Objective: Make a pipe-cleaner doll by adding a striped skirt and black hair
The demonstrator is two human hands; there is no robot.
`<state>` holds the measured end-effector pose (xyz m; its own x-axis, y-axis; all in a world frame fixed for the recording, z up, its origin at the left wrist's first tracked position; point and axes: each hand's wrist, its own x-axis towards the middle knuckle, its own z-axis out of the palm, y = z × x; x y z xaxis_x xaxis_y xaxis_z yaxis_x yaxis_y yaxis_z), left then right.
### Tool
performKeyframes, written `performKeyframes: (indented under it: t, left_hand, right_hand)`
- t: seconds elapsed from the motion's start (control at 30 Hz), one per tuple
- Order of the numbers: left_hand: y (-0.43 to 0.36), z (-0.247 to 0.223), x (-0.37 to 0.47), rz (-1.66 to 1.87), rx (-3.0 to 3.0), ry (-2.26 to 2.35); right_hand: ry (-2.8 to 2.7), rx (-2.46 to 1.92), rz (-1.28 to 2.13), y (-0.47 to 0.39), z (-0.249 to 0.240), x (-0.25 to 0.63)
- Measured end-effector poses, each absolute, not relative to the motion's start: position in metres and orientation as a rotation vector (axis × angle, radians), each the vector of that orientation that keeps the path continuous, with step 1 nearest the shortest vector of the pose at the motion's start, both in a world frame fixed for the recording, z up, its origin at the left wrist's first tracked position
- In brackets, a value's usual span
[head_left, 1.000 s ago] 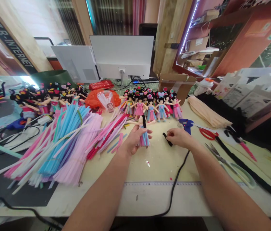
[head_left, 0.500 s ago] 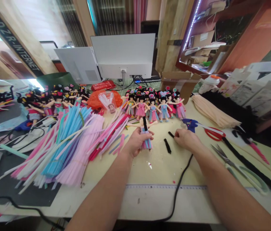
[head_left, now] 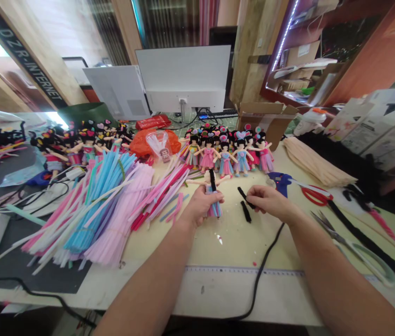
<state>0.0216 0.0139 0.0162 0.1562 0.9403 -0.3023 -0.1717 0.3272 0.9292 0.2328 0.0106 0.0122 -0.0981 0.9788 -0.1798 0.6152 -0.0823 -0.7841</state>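
Note:
My left hand (head_left: pixel 202 204) is closed around the body of a small pipe-cleaner doll (head_left: pixel 214 205). The doll has outspread cream arms, a blue and pink dress and a black strip down its head. To its right, my right hand (head_left: pixel 265 201) pinches a short piece of black pipe cleaner (head_left: pixel 242 192), whose free end points up and left. Just below that, a second short black piece (head_left: pixel 245 212) lies on the table. Behind my right hand rests a blue glue gun (head_left: pixel 280 183).
Bundles of coloured pipe cleaners (head_left: pixel 95 205) spread over the left side. Several finished dolls (head_left: pixel 225 151) stand at the back. Red-handled scissors (head_left: pixel 316 195) and pale-handled scissors (head_left: pixel 355 249) lie at right. A black cable (head_left: pixel 262 270) and a ruler (head_left: pixel 236 270) run along the front.
My right hand has lifted the black pipe-cleaner piece off the table and turned it. My left hand stays on the doll. The view has shifted slightly.

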Motion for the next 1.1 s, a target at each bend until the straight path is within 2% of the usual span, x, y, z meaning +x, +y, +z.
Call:
performKeyframes:
  t: [0.1, 0.3, 1.1]
  left_hand:
    - [0.014, 0.014, 0.025, 0.990, 0.865, 1.135]
    - [0.013, 0.012, 0.028, 1.045, 0.856, 1.117]
    - [0.012, 0.017, 0.026, 1.139, 0.863, 1.077]
  right_hand:
    - [-1.676, -1.525, 1.270, 0.003, 0.020, 0.219]
    - [-1.700, -1.414, 1.447, -0.008, 0.026, 0.198]
    - [-1.648, -1.335, 1.592, -0.007, 0.020, 0.197]
